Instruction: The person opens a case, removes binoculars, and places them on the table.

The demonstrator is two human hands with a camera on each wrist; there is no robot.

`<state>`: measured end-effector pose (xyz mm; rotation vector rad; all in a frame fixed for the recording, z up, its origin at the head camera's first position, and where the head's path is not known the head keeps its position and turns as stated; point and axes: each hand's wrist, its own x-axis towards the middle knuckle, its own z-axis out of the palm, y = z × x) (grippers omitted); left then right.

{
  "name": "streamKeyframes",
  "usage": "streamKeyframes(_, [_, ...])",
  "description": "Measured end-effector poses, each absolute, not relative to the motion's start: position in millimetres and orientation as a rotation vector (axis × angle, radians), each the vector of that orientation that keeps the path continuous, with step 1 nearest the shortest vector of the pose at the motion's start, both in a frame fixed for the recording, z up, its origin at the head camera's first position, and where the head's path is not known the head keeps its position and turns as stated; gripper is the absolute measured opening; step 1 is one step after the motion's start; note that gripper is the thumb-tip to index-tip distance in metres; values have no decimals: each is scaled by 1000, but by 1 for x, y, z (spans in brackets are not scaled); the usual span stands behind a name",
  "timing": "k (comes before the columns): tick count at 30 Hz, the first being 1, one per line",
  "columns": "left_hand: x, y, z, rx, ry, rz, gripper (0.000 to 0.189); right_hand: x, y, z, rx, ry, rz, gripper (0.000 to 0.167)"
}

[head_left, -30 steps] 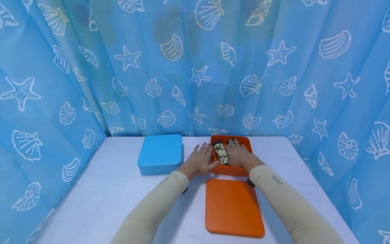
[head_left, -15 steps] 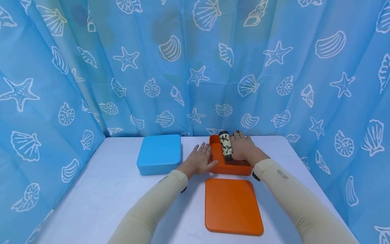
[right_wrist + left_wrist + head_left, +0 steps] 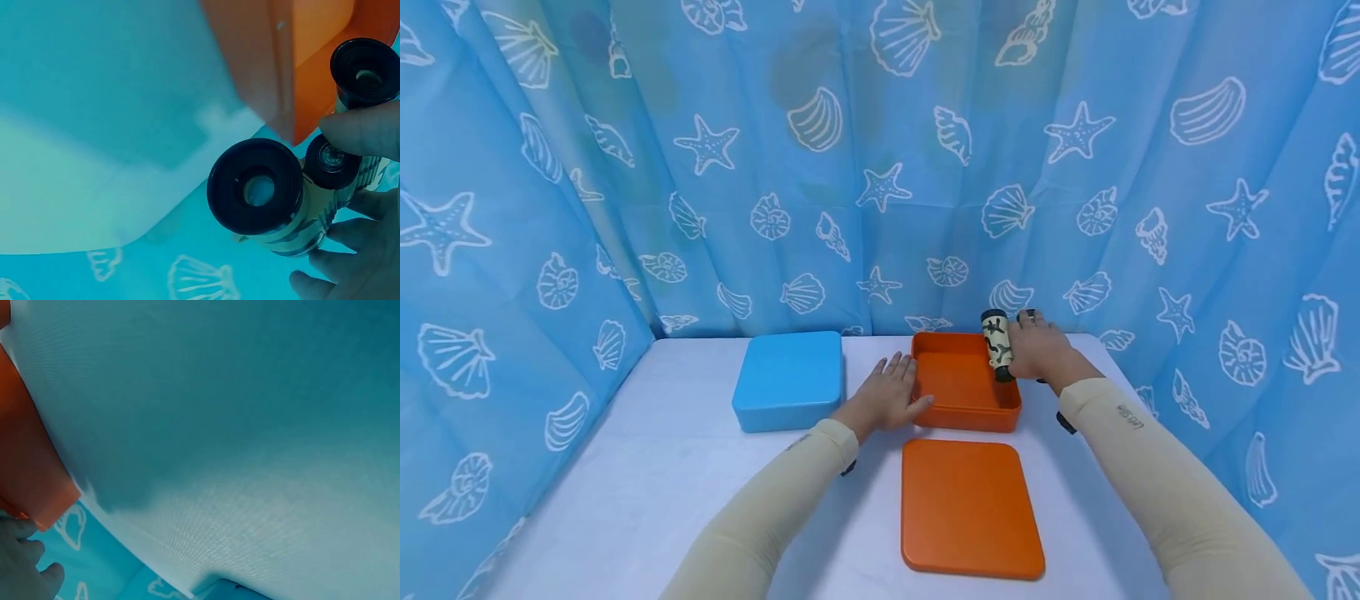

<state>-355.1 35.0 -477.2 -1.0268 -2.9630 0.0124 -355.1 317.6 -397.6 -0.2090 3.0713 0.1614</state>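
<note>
You're working in front of a blue shell-print curtain [image 3: 880, 108] that is closing off the back and sides, and a white-covered table [image 3: 625, 483] is spreading out under both arms. The blue box [image 3: 788, 379] is sitting to your left, its top covered; the lidless orange box [image 3: 966, 417] is standing to the right of it, and the orange lid [image 3: 972, 510] is lying flat on the near side. Your left hand [image 3: 887, 396] is resting at the orange box's left wall, fingers straight and slightly apart, clamping nothing. Over at the far right, your right hand [image 3: 1042, 346] is gripping the camouflage binoculars [image 3: 997, 343], which are hanging over the orange box's right rim, and the thumb [image 3: 356, 131] is bearing on them from one side while the fingers are bending in from the other. They're looking stiff and fairly light, probably hard plastic, so squeezing shouldn't be bending them; the barrels are round and may be turning slippery. You're best off keeping your hold across the middle, spanning both barrels, and sparing the lenses, likely the fragile part. Smallest of all, a round dial [image 3: 330, 157] is showing between the barrels, close to your thumb.
</note>
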Motion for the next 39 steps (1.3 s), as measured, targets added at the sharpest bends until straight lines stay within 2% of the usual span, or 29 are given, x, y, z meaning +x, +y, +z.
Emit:
streamKeyframes(4, [-356, 31, -477, -1032, -2943, 5, 88, -359, 331, -400, -144, 3091, 124, 91])
streamKeyframes(10, [-358, 26, -478, -1024, -2944, 59, 90, -361, 342, -406, -97, 3092, 110, 84])
streamKeyframes(20, [-358, 21, -477, -1026, -2919, 74, 91, -360, 359, -426, -100, 3071, 203, 80])
streamKeyframes(39, [-351, 16, -476, -1033, -2923, 64, 92, -355, 384, -461, -98, 3053, 88, 76])
